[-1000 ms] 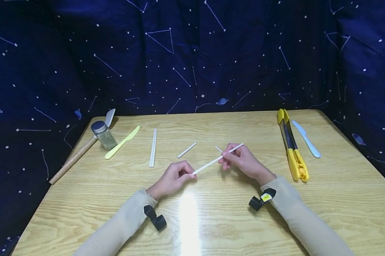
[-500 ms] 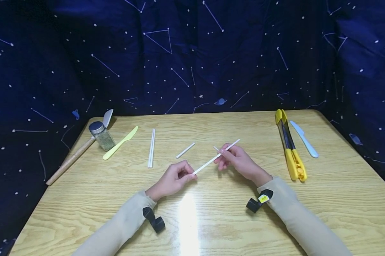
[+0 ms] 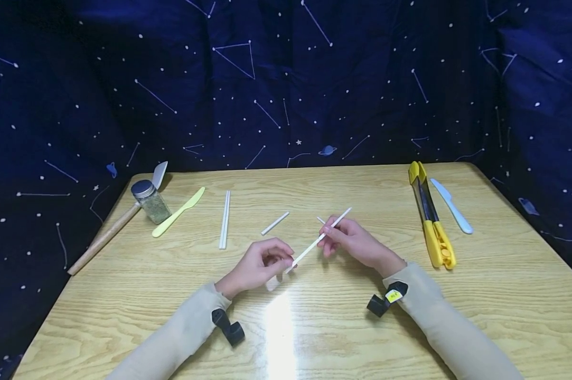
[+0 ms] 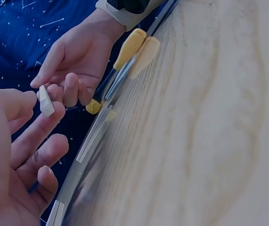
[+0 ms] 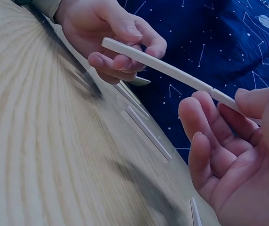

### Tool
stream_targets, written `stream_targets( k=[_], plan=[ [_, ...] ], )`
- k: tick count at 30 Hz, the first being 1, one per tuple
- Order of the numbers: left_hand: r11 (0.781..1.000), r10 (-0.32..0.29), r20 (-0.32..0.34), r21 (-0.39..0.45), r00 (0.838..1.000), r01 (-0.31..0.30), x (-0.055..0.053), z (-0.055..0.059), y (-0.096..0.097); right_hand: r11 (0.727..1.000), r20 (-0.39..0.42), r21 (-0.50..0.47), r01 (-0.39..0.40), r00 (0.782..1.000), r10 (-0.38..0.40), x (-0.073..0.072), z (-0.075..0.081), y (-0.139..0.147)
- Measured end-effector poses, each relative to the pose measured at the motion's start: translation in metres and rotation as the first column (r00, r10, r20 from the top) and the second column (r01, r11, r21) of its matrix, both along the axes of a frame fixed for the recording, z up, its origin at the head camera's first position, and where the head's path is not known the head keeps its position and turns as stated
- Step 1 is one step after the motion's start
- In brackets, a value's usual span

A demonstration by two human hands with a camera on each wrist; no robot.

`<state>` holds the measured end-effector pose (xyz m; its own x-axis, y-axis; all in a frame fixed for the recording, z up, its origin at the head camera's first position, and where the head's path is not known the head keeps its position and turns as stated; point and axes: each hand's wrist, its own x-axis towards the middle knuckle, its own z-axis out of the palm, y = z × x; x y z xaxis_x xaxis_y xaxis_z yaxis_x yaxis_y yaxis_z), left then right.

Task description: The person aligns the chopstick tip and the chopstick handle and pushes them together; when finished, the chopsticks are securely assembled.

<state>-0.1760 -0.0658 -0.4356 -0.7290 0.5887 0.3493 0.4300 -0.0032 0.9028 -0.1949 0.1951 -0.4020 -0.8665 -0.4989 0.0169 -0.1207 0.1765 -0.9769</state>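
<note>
My right hand [image 3: 349,240] pinches a white chopstick [image 3: 309,250] between thumb and fingers, above the table. A thin joint line crosses the chopstick [image 5: 172,70] near the right fingers in the right wrist view. Its near end slants down in front of my left hand [image 3: 262,266]. The left fingers are loosely bent around that end; thumb and index stand close to it and do not clearly grip it. In the left wrist view the chopstick tip [image 4: 46,101] lies by the left index finger. A short white stick [image 3: 274,224] lies on the table between and beyond the hands.
Another short white stick [image 3: 320,220] is partly hidden behind the right hand. To the left lie two white sticks [image 3: 225,220], a yellow knife [image 3: 178,212], a herb jar [image 3: 151,201] and a wooden-handled spatula [image 3: 107,237]. Yellow-handled tongs [image 3: 430,216] and a blue knife [image 3: 452,206] lie right.
The left thumb and index, which pinched the chopstick's near end, have loosened. That end has swung down past the left thumb, while the right hand still holds the chopstick.
</note>
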Motion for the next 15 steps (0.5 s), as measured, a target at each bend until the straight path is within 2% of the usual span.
stream_targets(
  k=[8, 15],
  plan=[
    [0.998, -0.063, 0.015, -0.019, 0.998, 0.063, 0.0046, 0.0005, 0.0047, 0.996, -0.019, 0.037, -0.077, 0.997, 0.077, 0.0058, 0.0003, -0.0074],
    [0.990, -0.139, 0.030, -0.025, 0.990, 0.139, 0.0084, 0.0023, 0.0085, 0.993, -0.060, 0.089, -0.073, 0.995, 0.078, 0.0092, 0.0006, -0.0103]
  ],
)
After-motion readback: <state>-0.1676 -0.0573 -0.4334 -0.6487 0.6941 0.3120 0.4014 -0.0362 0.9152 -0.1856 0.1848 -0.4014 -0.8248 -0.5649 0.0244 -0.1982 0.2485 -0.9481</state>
